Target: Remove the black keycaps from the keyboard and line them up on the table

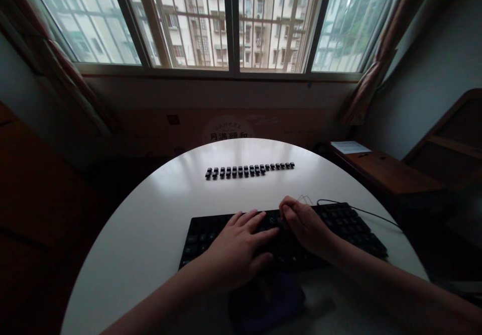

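A black keyboard [331,219] lies across the near part of the white round table. My left hand [241,247] rests palm down on its left-middle keys, fingers spread and holding nothing. Over the upper middle keys, my right hand [301,222] is closed around a wire keycap puller [306,198]; thin wire loops stick out behind the fingers, and the rest is hidden. Whether the puller grips a key cannot be made out. Beyond the keyboard, several loose black keycaps [240,171] stand in two rows, the far row reaching further right.
The white table [124,244] has a curved edge. A cable [371,214] runs from the keyboard off the right side. Near me lie a dark purple item [273,300] and a dark strip [320,307], both dim. A wooden side table [387,174] with paper [350,147] stands right.
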`<state>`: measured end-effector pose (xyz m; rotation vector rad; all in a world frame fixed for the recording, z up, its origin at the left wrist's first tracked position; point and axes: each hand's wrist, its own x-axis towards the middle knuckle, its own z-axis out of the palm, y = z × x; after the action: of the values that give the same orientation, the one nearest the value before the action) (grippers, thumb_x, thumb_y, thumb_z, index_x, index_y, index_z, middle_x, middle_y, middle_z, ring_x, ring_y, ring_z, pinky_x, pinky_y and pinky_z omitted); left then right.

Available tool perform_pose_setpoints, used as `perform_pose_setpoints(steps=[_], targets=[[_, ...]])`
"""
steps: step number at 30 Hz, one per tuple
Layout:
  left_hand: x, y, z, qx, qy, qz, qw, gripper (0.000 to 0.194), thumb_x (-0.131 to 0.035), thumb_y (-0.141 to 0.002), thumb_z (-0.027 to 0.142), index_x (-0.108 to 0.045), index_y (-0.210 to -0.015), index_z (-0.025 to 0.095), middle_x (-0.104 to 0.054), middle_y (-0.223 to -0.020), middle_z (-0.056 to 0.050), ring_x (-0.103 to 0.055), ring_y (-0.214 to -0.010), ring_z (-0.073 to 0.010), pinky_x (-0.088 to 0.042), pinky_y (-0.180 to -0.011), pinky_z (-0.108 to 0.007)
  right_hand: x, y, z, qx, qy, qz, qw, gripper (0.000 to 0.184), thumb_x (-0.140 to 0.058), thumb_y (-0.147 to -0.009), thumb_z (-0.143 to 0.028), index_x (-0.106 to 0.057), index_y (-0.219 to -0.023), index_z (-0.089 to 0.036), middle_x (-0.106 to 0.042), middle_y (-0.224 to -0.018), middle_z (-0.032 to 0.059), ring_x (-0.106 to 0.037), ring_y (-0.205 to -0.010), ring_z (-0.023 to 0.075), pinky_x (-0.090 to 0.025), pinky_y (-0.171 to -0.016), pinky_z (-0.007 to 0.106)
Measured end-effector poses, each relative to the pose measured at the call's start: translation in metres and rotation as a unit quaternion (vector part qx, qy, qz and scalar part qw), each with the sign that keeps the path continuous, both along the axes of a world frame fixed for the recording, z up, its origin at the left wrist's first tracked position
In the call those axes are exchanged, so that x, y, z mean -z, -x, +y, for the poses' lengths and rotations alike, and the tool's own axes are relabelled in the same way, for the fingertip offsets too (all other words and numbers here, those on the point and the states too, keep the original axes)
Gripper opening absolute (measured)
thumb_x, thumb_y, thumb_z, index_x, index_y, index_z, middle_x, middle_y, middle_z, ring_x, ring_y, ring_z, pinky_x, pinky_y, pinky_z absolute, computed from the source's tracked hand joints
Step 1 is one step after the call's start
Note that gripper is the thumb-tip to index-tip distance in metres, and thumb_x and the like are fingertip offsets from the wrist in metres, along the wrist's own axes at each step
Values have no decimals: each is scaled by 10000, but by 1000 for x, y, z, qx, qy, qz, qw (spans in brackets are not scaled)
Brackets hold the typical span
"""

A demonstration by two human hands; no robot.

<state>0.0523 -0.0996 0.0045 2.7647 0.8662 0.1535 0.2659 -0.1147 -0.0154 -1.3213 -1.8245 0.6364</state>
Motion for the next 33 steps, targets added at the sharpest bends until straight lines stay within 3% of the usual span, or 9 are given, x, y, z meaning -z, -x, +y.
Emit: perform_pose_setpoints(steps=[4,8,10,12,16,19,21,24,33], targets=[[0,0,0,-6,7,-3,1000,561,-603,-880,408,-422,-1411,411,-339,-1543,-43,-265,-1421,-331,-212,-1130,-588,5,-3,4,15,25,98,995,272,-375,-962,-328,-483,-756,-188,-488,-573,-42,-449,-493,90,-363,-493,200],[1,1,1,-5,18,-31,999,557,-624,-861,395,-455,-1391,402,-348,-1539,-34,-274,-1415,-345,-199,-1129,-602,8,-6,7,59,20,240,969,287,-341,-973,-390,-437,-779,-202,-466,-531,-59,-416,-420,85,-326,-406,183],[0,3,2,-2,38,-41,998,582,-645,-842,385,-454,-1392,391,-346,-1540,-37,-272,-1414,-348,-194,-1128,-610,9,-7,5,55,15,255,965,281,-343,-974,-383,-429,-777,-202,-461,-537,-60,-414,-422,82,-324,-403,177],[-4,5,3,-6,72,-62,995,568,-657,-830,364,-486,-1371,349,-386,-1516,-50,-298,-1403,-332,-227,-1128,-584,8,-7,1,29,-6,214,976,254,-370,-969,-337,-453,-776,-195,-457,-554,-56,-420,-453,78,-338,-431,173],[-15,6,4,-64,137,-167,974,343,-574,-890,306,-575,-1226,240,-586,-1299,-75,-521,-1209,-242,-415,-1032,-434,1,-8,-13,-82,-99,95,987,161,-415,-931,-220,-510,-805,-186,-489,-622,-35,-445,-525,78,-364,-499,183],[-23,6,4,-88,139,-225,960,269,-558,-903,307,-585,-1159,227,-638,-1154,-65,-587,-1062,-217,-471,-942,-394,-7,-6,-20,-191,-197,23,961,78,-458,-894,-230,-517,-860,-191,-555,-731,-4,-488,-576,86,-378,-537,205],[-26,6,3,-83,133,-243,957,212,-547,-909,305,-609,-1091,217,-646,-1093,-66,-598,-1007,-215,-481,-907,-387,-11,-4,-23,-223,-252,-17,942,117,-460,-892,-296,-519,-907,-196,-588,-806,21,-516,-616,102,-392,-566,230],[-28,6,3,-73,119,-255,957,147,-526,-916,289,-634,-963,200,-649,-1000,-64,-606,-920,-204,-491,-856,-375,-13,1,-25,-217,-291,-53,930,202,-435,-906,-378,-522,-932,-197,-601,-826,36,-542,-652,127,-402,-589,256],[-23,7,7,-121,82,-277,950,123,-507,-912,272,-604,-917,198,-633,-944,-45,-598,-836,-189,-493,-794,-365,-19,3,-29,-113,-322,-108,934,104,-413,-883,-191,-509,-844,-188,-550,-771,34,-493,-710,163,-418,-663,318]])
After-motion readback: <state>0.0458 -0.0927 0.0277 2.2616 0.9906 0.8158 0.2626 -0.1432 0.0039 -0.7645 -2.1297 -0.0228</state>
